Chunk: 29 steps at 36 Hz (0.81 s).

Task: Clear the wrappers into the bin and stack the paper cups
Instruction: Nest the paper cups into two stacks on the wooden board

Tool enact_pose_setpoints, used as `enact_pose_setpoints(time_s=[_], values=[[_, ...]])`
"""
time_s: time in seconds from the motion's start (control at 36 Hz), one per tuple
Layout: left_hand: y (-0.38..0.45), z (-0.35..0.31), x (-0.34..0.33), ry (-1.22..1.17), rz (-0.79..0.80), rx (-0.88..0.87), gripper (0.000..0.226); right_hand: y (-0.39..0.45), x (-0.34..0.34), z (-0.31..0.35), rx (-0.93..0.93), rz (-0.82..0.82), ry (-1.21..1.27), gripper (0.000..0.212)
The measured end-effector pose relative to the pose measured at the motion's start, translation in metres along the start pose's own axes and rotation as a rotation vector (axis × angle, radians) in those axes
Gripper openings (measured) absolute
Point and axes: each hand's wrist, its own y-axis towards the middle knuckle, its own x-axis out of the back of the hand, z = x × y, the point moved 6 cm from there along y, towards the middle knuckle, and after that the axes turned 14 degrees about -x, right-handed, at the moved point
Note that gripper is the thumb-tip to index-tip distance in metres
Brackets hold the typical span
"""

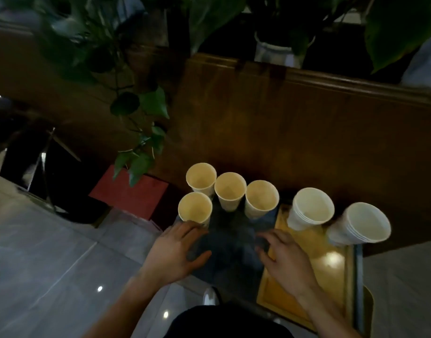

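Several yellowish paper cups stand upright on a dark glass table top [231, 259]; the near-left cup [195, 209] is closest to my left hand [177, 254]. Two stacks of white cups sit on a wooden tray [304, 272]: one stack [309, 208] and a second stack [360, 224] further right. My left hand lies open on the table just below the near-left cup, fingers spread. My right hand [286, 259] hovers over the tray's left edge, fingers curled; whether it grips anything is unclear. No wrappers are visible.
A black bin [38, 167] stands on the tiled floor at left, with a red box [131, 191] beside it. Trailing green plant leaves [146, 132] hang above the cups. A dark wooden cabinet [295, 123] rises behind the table.
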Motion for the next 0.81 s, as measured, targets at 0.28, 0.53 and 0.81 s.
enact_pose_setpoints(time_s=[0.28, 0.53, 0.81], values=[[0.026, 0.069, -0.006, -0.016, -0.01, 0.172, 0.089, 0.043, 0.024, 0.034, 0.001, -0.267, 0.008, 0.066], [0.041, 0.082, -0.027, -0.109, 0.039, 0.211, 0.101, 0.092, 0.022, 0.033, -0.116, -0.108, -0.2, 0.097], [0.042, 0.087, -0.031, -0.15, 0.034, 0.212, 0.101, 0.115, 0.015, 0.034, -0.147, -0.014, -0.223, 0.094]])
